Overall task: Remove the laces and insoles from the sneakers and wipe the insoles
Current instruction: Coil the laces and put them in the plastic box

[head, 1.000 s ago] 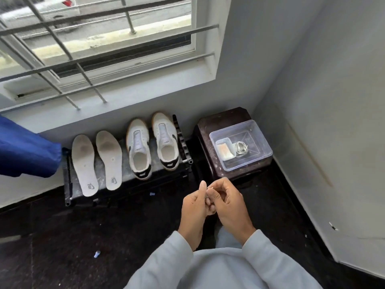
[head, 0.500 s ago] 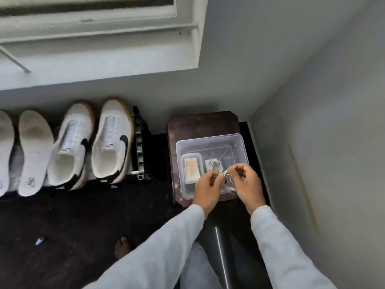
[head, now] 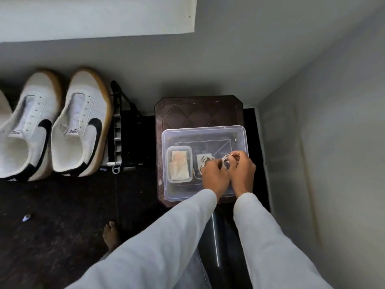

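Two white sneakers with black swooshes, one (head: 25, 130) left of the other (head: 80, 126), stand without laces on a low rack at the left. A white insole's edge (head: 4, 107) shows at the far left. Both hands reach into a clear plastic box (head: 205, 132) on a dark stool. My right hand (head: 241, 173) pinches a coiled white lace (head: 226, 159) together with my left hand (head: 214, 177). A second bundled lace (head: 205, 160) lies in the box just left of the hands.
Inside the box, a smaller clear tub (head: 179, 163) holds a folded beige cloth. The dark brown stool (head: 198, 111) stands in the corner, walls behind and to the right. A metal rack end (head: 116, 130) is between shoes and stool. My bare foot (head: 111, 234) is on the dark floor.
I have leaned in towards the corner. Both hands went from in front of my body out over the box and lowered into it with the coiled lace.
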`<state>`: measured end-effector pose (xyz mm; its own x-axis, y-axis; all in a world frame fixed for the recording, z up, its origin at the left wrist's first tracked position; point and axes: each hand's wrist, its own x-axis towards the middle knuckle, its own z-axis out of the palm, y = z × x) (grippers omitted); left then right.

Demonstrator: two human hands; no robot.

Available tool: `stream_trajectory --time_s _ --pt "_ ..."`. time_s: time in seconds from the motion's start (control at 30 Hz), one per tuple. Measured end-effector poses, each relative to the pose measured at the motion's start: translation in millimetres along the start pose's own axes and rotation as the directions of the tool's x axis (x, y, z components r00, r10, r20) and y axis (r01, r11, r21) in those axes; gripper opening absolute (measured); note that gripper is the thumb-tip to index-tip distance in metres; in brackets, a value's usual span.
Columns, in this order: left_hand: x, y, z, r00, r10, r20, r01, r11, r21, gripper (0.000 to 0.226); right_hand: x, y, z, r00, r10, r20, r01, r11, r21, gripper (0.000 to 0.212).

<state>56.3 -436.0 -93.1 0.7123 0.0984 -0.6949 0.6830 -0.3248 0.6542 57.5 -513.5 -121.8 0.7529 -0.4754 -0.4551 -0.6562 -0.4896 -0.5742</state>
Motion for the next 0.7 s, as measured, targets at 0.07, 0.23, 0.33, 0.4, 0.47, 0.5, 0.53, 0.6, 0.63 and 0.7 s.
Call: stream_trajectory --time_s 0.07,0.23,0.33,0.4,0.47,0.5,0.53,0.6,0.63,0.7 --pt "2.8 0.5 2.9 1.000 -0.011 0.009 0.011 1.000 0.018 0.021 1.7 -2.3 2.6 1.000 -0.002 -0.006 0.002 0.999 -0.036 0.024" --pt "2.2 6.1 -3.6 0.998 -0.006 0.057 0.005 1.000 0.022 0.026 -2.5 -7.5 2.0 0.999 0.010 -0.030 -0.012 0.997 -0.079 0.037" --pt "2.5 3.2 -7.4 0.999 -0.012 0.052 0.010 0.999 0.053 0.028 -8.8 -7.4 -2.9 0.999 -0.018 -0.043 0.011 0.987 -0.162 0.041" --pt "-0.8 2.4 -12.4 0.997 -0.022 0.076 0.017 0.997 0.075 0.031 -14.5 -8.0 -7.3 0.999 -0.012 -0.036 0.006 0.986 -0.167 0.041" --pt "-6.3 1.4 -18.8 0.994 -0.001 0.106 -0.009 0.995 0.098 0.034 -21.6 -9.1 -12.1 0.999 -0.023 -0.036 0.016 0.984 -0.179 0.040" --pt "-10.4 -0.6 -22.6 0.993 0.023 0.116 -0.035 0.994 0.105 0.034 -26.8 -10.5 -14.7 0.999 -0.034 -0.034 0.027 0.981 -0.190 0.040" --pt "-14.9 -3.1 -27.5 0.991 0.049 0.126 -0.064 0.991 0.115 0.034 -32.6 -12.1 -16.8 0.998 -0.051 -0.034 0.044 0.980 -0.195 0.039" --pt "-24.9 -10.5 -38.8 0.985 0.094 0.146 -0.113 0.985 0.129 0.033 -47.4 -16.5 -19.7 0.996 -0.086 -0.030 0.078 0.977 -0.198 0.037" --pt "-30.7 -15.1 -44.9 0.980 0.113 0.165 -0.138 0.979 0.147 0.033 -56.4 -18.4 -20.3 0.995 -0.101 -0.016 0.096 0.975 -0.203 0.036" --pt "-45.4 -26.8 -64.6 0.962 0.200 0.187 -0.236 0.951 0.197 0.035 -78.9 -23.0 -17.2 0.987 -0.150 0.052 0.158 0.962 -0.222 0.036"
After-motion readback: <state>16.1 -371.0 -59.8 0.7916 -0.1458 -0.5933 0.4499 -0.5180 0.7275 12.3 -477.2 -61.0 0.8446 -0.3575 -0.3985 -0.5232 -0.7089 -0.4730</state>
